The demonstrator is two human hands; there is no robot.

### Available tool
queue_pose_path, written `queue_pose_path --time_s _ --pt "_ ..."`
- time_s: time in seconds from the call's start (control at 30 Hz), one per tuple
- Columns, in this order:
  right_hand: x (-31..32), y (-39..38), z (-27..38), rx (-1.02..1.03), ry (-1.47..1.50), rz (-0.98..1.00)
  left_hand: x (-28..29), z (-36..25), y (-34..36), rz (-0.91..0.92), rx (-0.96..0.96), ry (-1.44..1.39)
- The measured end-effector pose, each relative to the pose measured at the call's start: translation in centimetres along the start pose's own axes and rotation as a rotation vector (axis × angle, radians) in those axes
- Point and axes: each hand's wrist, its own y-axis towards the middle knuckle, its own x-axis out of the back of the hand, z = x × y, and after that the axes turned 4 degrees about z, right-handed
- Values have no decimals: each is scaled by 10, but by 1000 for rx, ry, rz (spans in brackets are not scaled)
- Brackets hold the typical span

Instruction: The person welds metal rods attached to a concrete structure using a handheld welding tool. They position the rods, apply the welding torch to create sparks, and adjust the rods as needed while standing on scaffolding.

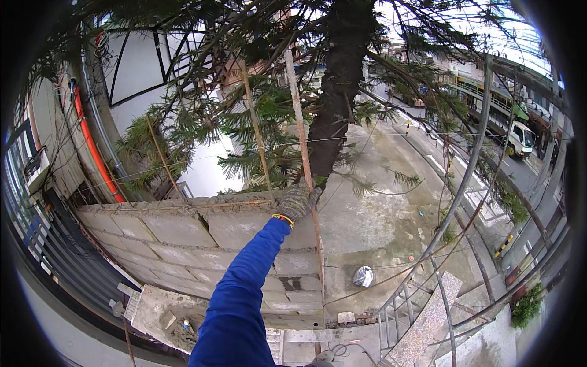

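Observation:
My left hand point(298, 203), in a grey knitted glove below a blue sleeve, reaches to the top right end of a grey block wall point(177, 229). Its fingers are closed around a thin, rough upright pole point(299, 110) that runs down along the wall's end. A yellow and red band point(283, 218) circles the wrist. Fresh-looking mortar lies along the wall's top course. A thin string point(244, 147) stretches across above the hand. My right hand is not in view.
A mortar-covered board point(165, 315) lies below at the left. Thin rods point(255, 131) rise behind the wall, near a tree trunk point(335, 98) with low branches. Curved metal bars point(474, 165) and a speckled plank point(425, 318) stand at the right. A white bag point(363, 276) lies on the concrete below.

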Motion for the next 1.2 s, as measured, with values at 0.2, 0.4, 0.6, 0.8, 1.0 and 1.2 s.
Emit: queue_pose_path --time_s 0.2,0.4,0.6,0.8,1.0,1.2 --pt "20 -49 -113 -179 -8 -71 -6 8 5 -9 -121 -94" --pt "22 -108 -231 -361 25 -107 0 5 10 -227 -231 32" --pt "25 -129 -244 -367 185 -169 -6 6 20 -152 -203 -64" --pt "27 -148 -208 -440 460 -173 12 -11 21 -269 -169 -398" --pt "15 -150 -210 -416 509 -219 39 -68 40 -256 -144 -982" --pt "23 -153 -205 -399 466 -191 12 -139 35 -169 -170 -1186"
